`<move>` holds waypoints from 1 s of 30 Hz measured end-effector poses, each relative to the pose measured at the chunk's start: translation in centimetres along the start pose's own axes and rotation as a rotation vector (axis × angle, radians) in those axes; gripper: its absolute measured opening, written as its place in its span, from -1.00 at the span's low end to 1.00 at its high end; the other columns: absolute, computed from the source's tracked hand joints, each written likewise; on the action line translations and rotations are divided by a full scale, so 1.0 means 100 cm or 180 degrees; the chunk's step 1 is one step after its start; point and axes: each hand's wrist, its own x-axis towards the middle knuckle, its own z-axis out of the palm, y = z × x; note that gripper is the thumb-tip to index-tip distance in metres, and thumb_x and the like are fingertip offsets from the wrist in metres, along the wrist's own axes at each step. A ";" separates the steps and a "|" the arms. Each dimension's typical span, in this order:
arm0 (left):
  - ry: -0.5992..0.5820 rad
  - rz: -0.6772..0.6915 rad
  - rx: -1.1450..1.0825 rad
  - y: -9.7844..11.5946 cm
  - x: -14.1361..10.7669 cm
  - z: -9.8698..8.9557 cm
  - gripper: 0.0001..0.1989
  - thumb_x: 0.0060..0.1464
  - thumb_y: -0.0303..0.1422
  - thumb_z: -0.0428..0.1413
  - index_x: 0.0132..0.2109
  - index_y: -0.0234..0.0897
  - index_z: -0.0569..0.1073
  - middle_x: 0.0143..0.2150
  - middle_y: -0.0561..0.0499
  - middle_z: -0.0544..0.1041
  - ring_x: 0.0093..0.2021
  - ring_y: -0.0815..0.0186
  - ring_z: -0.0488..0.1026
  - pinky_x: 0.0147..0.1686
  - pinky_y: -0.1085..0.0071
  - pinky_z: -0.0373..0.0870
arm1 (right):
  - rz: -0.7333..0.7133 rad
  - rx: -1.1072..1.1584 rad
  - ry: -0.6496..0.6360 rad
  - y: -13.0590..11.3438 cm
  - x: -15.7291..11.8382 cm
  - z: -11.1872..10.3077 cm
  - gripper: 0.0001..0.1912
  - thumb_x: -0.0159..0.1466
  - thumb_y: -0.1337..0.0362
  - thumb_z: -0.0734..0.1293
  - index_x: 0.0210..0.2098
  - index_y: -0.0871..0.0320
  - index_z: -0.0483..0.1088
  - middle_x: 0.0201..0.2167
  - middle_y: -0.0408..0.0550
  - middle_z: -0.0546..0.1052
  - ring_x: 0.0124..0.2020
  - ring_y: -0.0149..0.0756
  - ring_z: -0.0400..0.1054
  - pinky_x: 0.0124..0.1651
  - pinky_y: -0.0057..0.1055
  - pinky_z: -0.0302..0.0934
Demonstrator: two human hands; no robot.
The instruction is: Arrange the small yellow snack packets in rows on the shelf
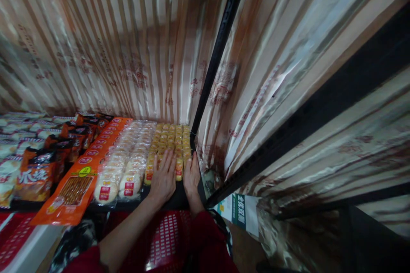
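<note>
My left hand [164, 178] lies flat, fingers stretched, on top of the yellow wrapped snack packs [166, 134] at the right end of the shelf. Against the right side of those packs rests my right hand [191, 175], its fingers stretched out and close together. The yellow packs stand in tight rows with small red labels at the front. Just left of them are rows of clear-wrapped round white crackers [130, 175] with red labels. Part of the yellow packs is hidden under my left hand.
An orange snack-stick packet [72, 192] overhangs the shelf's front edge. Further left stand orange-and-black snack bags [36, 172] and white packets [8, 175]. Black shelf posts [221, 38] rise at the right, before a patterned curtain [144, 42]. Below is a red basket [165, 236].
</note>
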 end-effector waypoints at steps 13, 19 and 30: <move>0.0159 -0.0200 0.0019 0.006 -0.068 0.019 -0.46 0.08 -0.41 -0.07 0.24 -0.34 0.17 0.28 -0.20 0.15 0.33 0.07 -0.09 0.22 0.03 0.01 | -0.0043 -0.0497 0.0135 0.002 -0.008 0.002 -0.40 0.30 0.13 -0.06 0.19 0.38 0.15 0.18 0.24 0.23 0.25 -0.09 -0.01 0.23 -0.08 -0.13; 0.0153 -0.0198 -0.0059 0.003 -0.075 0.016 -0.45 0.07 -0.45 -0.07 0.24 -0.36 0.17 0.30 -0.20 0.11 0.34 0.09 -0.17 0.23 0.04 -0.01 | -0.0158 -0.0621 0.0350 -0.003 -0.013 -0.006 -0.40 0.30 0.12 -0.04 0.20 0.40 0.11 0.16 0.28 0.24 0.21 -0.07 0.04 0.21 -0.07 -0.08; 0.0304 0.0067 -0.0081 -0.001 -0.094 0.025 -0.56 0.12 -0.49 -0.12 0.15 -0.35 0.28 0.25 -0.16 0.23 0.30 0.17 0.03 0.18 0.14 0.12 | -0.0388 -0.0637 0.0031 0.010 -0.041 -0.007 -0.41 0.30 0.16 -0.01 0.20 0.43 0.10 0.18 0.28 0.22 0.21 -0.10 0.07 0.19 -0.14 0.04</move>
